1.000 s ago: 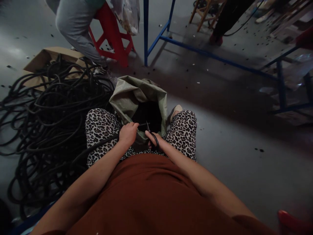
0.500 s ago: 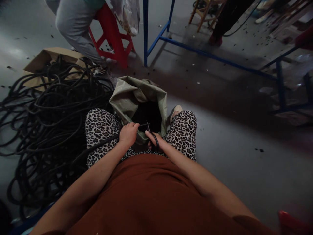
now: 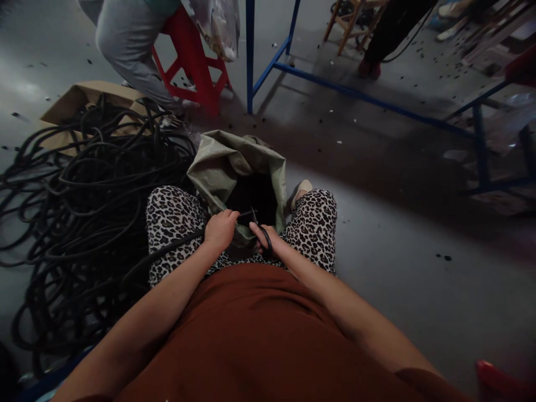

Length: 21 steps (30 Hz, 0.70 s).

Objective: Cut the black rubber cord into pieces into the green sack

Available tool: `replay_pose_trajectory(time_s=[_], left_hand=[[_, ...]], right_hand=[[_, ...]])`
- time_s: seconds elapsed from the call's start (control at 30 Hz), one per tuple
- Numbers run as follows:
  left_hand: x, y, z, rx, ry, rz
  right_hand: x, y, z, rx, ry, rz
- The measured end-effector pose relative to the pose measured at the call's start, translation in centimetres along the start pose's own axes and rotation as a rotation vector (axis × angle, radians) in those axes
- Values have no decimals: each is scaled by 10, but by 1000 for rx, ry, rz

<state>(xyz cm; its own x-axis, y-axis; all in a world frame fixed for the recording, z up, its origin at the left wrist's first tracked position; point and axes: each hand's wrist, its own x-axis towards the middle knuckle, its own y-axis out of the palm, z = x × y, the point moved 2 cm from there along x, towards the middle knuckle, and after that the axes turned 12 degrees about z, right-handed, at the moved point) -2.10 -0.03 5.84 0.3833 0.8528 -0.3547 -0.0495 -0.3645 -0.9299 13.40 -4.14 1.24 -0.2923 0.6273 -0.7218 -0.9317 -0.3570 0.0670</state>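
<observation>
Cable: black, running from the floor pile across the left knee into the left hand.
Left hand: gripping that cable tight.
Right hand: holding scissors, blades pointing at the sack.
Sack: standing open between the knees.

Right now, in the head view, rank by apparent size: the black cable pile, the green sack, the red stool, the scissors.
1. black cable pile, by far the largest.
2. green sack.
3. red stool, though it stands farther off and is partly hidden.
4. scissors, mostly covered by the right hand.
</observation>
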Motion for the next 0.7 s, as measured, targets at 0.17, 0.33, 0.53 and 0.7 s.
replay_pose_trajectory(time_s=[0.17,0.33,0.53,0.7], left_hand=[[2,2,-3,-5,-9,20],[5,4,-5,-12,-5,42],[5,5,-4,13,-2,30],[5,4,-2,-7,-32,22]], right_hand=[[-1,0,2,-112,-27,-49],[4,-2,-3,-168,-21,-70],[7,-5,-7,-195,-30,-77],[2,-3,-4,-63,34,-105]])
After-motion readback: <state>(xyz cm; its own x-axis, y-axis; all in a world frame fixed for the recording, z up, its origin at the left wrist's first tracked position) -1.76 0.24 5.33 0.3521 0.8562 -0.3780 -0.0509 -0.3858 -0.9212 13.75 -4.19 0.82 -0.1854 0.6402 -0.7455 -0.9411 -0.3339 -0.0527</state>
